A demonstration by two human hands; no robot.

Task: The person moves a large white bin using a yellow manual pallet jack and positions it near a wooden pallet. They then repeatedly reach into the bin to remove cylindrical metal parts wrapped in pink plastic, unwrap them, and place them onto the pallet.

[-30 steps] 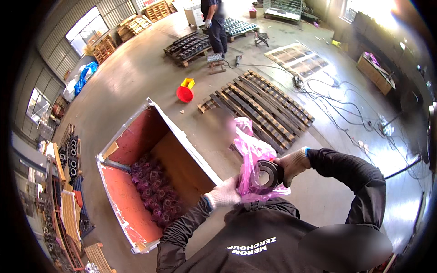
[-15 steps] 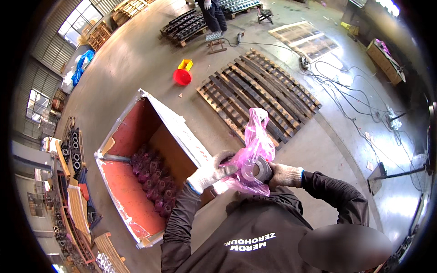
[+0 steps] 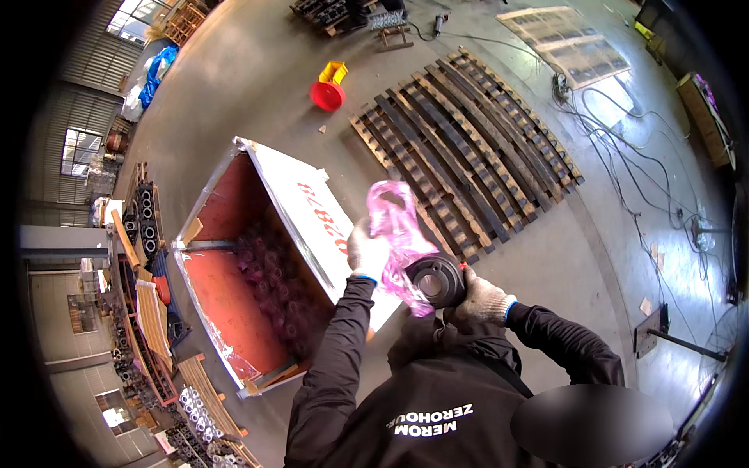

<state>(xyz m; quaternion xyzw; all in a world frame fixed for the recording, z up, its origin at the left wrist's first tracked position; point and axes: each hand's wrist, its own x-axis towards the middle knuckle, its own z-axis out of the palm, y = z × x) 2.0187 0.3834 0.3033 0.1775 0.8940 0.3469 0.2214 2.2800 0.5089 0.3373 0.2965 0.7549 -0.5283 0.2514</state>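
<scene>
A dark round metal part (image 3: 447, 274) with a central bore is in my right hand (image 3: 481, 300), whose gloved fingers curl around its right side. A small red spot shows at the part's upper right edge. My left hand (image 3: 367, 253), also gloved, grips a thin pink plastic bag (image 3: 396, 232). The bag stretches from that hand to the part's left side, and the part's dark face is uncovered. Left of my hands stands a large crate (image 3: 214, 199) with reddish inner walls and a white outer side. Several pink-wrapped parts (image 3: 273, 285) lie inside it.
A slatted wooden pallet (image 3: 468, 156) lies on the floor ahead. Beyond the crate are a red bowl (image 3: 328, 97) and a yellow bin (image 3: 334, 72). Cables (image 3: 616, 148) trail across the floor at right, near a metal stand (image 3: 654, 331). Metal parts (image 3: 199, 412) lie at lower left.
The pink bag has shifted left with my left hand, baring more of the dark part. My right hand still holds the part. The whole view has shifted, with the pallet lower and farther right.
</scene>
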